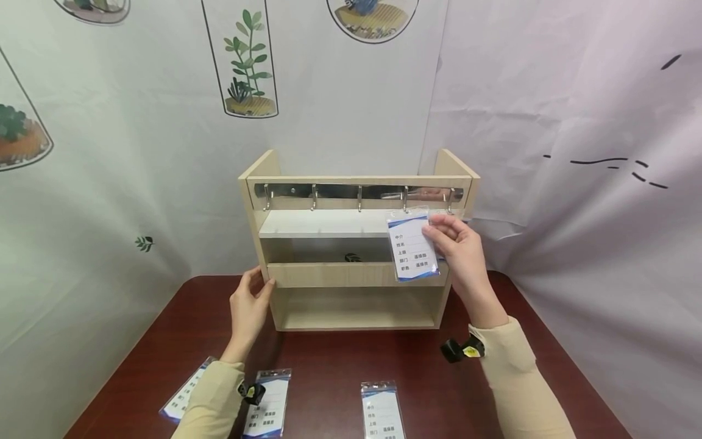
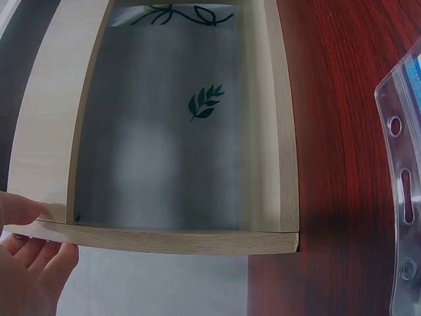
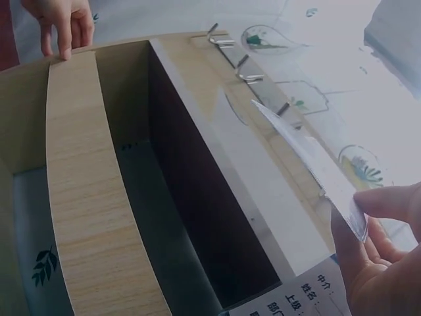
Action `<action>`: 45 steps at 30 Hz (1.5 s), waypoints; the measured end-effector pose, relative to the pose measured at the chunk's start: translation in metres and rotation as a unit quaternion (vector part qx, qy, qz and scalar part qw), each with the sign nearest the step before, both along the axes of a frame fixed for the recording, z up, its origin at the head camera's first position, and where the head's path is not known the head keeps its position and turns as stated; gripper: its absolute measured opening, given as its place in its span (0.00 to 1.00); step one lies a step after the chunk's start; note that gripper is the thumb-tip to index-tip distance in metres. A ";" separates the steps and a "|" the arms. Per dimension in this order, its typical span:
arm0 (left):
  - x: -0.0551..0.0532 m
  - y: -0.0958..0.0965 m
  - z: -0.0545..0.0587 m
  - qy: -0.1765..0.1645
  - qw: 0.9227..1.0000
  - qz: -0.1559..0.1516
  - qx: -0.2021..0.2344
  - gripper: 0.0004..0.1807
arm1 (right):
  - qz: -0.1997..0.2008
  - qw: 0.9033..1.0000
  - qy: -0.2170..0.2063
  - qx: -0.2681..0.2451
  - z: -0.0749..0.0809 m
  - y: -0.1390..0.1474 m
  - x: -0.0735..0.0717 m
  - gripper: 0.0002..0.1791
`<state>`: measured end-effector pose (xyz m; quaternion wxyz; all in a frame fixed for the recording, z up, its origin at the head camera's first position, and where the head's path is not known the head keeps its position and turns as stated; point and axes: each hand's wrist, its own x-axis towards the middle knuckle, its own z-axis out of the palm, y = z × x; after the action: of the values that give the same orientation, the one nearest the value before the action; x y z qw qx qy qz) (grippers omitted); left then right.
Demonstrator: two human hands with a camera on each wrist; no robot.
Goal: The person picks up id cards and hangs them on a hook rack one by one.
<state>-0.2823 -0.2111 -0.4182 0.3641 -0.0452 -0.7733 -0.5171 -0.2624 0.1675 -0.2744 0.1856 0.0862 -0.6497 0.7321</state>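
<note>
My right hand (image 1: 457, 250) pinches a name badge (image 1: 412, 247) in a clear plastic sleeve by its right edge. The badge is upright, its top edge just below the fourth hook (image 1: 405, 198) of a metal hook strip. That strip runs along the top front of a wooden shelf (image 1: 351, 275). With thumb in front and fingers on the outer side, my left hand (image 1: 249, 308) grips the shelf's left side panel. A second badge (image 3: 309, 296) shows below the right hand in the right wrist view; in the head view that hand and the held badge mostly hide it.
On the dark red table (image 1: 329, 356) lie more badges: one tilted (image 1: 186, 393) and one straighter (image 1: 269, 405) by the left forearm, another (image 1: 382, 411) at the front middle. A white printed cloth (image 1: 351, 122) hangs behind the shelf.
</note>
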 end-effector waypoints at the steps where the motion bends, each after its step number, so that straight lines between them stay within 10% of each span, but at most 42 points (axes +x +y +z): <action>1: 0.000 0.000 0.000 0.000 1.000 0.001 0.000 0.21 | 0.000 1.000 0.000 -0.001 0.000 -0.001 0.000 0.10; 45: -0.001 -0.003 0.002 -0.018 1.000 0.014 -0.009 0.21 | -0.067 0.998 0.007 0.012 -0.005 -0.012 -0.006 0.13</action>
<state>-0.2830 -0.2139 -0.4166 0.3566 -0.0287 -0.7850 -0.5057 -0.2681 0.1558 -0.2796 0.2377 0.0494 -0.6617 0.7093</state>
